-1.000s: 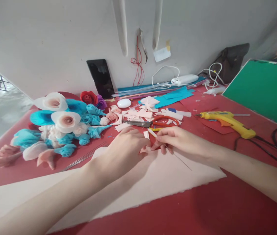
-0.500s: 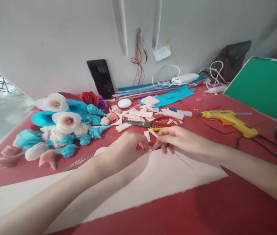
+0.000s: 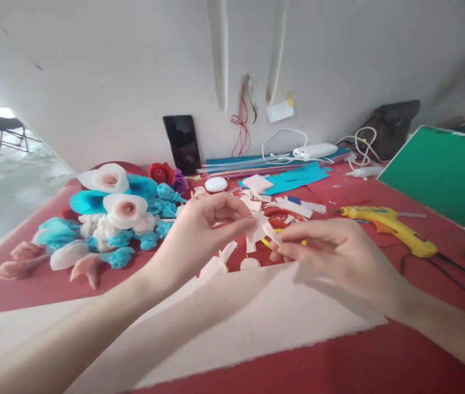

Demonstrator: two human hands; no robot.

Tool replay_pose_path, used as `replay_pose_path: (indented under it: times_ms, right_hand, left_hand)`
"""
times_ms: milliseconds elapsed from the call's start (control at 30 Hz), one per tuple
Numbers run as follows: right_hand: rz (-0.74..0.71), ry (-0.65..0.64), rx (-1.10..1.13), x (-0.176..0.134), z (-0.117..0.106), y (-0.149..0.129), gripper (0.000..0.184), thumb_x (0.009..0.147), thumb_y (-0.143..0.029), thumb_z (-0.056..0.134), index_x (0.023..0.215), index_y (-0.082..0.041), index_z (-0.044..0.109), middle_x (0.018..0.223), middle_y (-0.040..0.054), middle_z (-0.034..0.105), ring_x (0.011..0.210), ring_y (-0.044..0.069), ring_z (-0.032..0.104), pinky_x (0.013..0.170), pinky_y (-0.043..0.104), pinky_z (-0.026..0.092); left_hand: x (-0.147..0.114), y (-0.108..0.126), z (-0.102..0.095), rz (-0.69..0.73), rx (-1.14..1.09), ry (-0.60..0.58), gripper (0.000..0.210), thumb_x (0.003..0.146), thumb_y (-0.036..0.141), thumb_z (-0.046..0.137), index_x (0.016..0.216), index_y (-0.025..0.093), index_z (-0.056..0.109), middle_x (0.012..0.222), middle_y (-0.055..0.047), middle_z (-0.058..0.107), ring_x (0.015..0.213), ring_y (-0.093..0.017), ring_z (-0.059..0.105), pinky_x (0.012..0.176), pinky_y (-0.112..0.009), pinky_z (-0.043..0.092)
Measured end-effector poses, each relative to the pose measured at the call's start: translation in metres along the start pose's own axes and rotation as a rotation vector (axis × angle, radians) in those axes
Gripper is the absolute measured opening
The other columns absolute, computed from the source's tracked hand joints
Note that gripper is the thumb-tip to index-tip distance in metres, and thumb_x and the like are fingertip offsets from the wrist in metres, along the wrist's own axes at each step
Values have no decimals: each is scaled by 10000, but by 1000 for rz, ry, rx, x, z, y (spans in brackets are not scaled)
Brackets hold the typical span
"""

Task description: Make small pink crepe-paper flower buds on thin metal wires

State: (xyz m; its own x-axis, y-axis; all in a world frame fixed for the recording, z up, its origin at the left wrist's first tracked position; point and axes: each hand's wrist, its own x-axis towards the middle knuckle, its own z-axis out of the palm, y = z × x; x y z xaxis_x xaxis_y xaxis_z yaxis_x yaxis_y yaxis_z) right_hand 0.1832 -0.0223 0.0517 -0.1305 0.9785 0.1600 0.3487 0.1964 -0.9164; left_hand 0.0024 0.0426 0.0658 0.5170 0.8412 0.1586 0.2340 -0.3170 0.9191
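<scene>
My left hand (image 3: 202, 230), raised over the table, pinches a small pale pink piece of crepe paper (image 3: 259, 223) between thumb and fingertips. My right hand (image 3: 335, 251) is closed on a slim, rolled-looking pale paper piece (image 3: 272, 235), close beside the paper in my left. Whether the two pieces touch I cannot tell. Below both hands a large pale pink paper sheet (image 3: 232, 323) lies flat. Two pale rounded pieces, one of them a paper disc (image 3: 250, 264), rest at its far edge. Behind my hands, scissors (image 3: 284, 213) with orange handles are partly hidden.
Paper flowers (image 3: 126, 210) in blue, white and pink are heaped at the left. A yellow glue gun (image 3: 392, 227) lies at the right by a green board (image 3: 441, 180). Paper scraps (image 3: 296, 207), blue paper (image 3: 298, 178) and a leaning phone (image 3: 182, 143) are farther back.
Both hands have risen from the sheet's far edge. A pale paper piece now shows in my left fingers. The thin wire seen at my right hand no longer shows clearly. The view has tilted up.
</scene>
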Motion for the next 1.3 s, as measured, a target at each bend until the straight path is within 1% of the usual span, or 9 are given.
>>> replay_pose_path:
  times_ms: [100, 167, 300, 500, 667, 867, 1133, 1200, 1300]
  right_hand:
    - [-166, 82, -49, -6, 5, -7, 66, 740, -181, 679, 739, -243, 702, 727, -55, 683, 664, 57, 615, 590, 92, 470]
    - [-199, 110, -60, -8, 7, -8, 74, 721, -166, 694, 740, -237, 707, 721, -50, 685, 661, 64, 624, 593, 98, 479]
    - [-186, 140, -69, -8, 6, -8, 41, 726, -209, 694, 732, -246, 712, 741, -37, 689, 680, 95, 633, 564, 135, 480]
    - [-113, 118, -83, -8, 3, -7, 52, 744, -289, 678, 777, -290, 719, 708, -48, 675, 684, 105, 624, 588, 160, 477]
    - [-89, 114, -81, -9, 2, -7, 67, 753, -282, 662, 710, -274, 713, 684, -40, 673, 654, 110, 624, 547, 159, 466]
    - [-126, 115, -27, -9, 3, -10, 78, 731, -225, 690, 744, -300, 708, 714, -67, 675, 671, 82, 620, 618, 134, 488]
    - [-74, 103, -20, -8, 3, -11, 105, 728, -275, 691, 826, -262, 726, 818, 14, 695, 774, 192, 650, 677, 261, 543]
    - [-75, 106, -12, -9, 4, -11, 112, 733, -278, 688, 839, -265, 720, 835, 3, 695, 793, 180, 649, 682, 239, 540]
    - [-97, 118, -37, -9, 4, -13, 49, 735, -241, 684, 773, -255, 711, 737, -29, 688, 676, 120, 639, 615, 172, 516]
  left_hand:
    - [-7, 7, 2, 51, -98, 47, 80, 770, 199, 631, 710, 164, 591, 681, 48, 630, 635, -59, 609, 586, -112, 471]
    - [-12, 11, 4, 96, -163, 51, 71, 777, 192, 629, 719, 174, 593, 732, 46, 647, 692, -67, 627, 632, -118, 488]
    - [-19, 15, 6, 99, -280, -1, 71, 800, 181, 606, 734, 168, 582, 816, 22, 662, 789, -94, 640, 661, -133, 502]
    - [-22, 17, 10, 18, -450, -43, 63, 812, 150, 591, 758, 165, 562, 719, 38, 678, 614, -37, 610, 584, -89, 476]
    - [-22, 19, 10, -19, -528, -80, 27, 841, 176, 565, 851, 179, 589, 720, 35, 704, 635, -47, 628, 621, -97, 486]
    - [-24, 18, 11, 5, -465, -121, 88, 854, 172, 544, 888, 207, 618, 813, 44, 709, 796, -75, 659, 682, -107, 486]
    - [-25, 22, 9, 109, -188, -39, 172, 799, 161, 608, 920, 270, 663, 889, 74, 716, 824, -82, 661, 692, -116, 494]
    - [-26, 21, 9, 135, -143, -21, 212, 783, 145, 625, 934, 287, 663, 923, 84, 712, 855, -78, 655, 717, -105, 493]
    - [-29, 20, 8, 160, -125, -37, 263, 786, 140, 622, 975, 320, 649, 936, 102, 709, 875, -71, 650, 753, -104, 490]
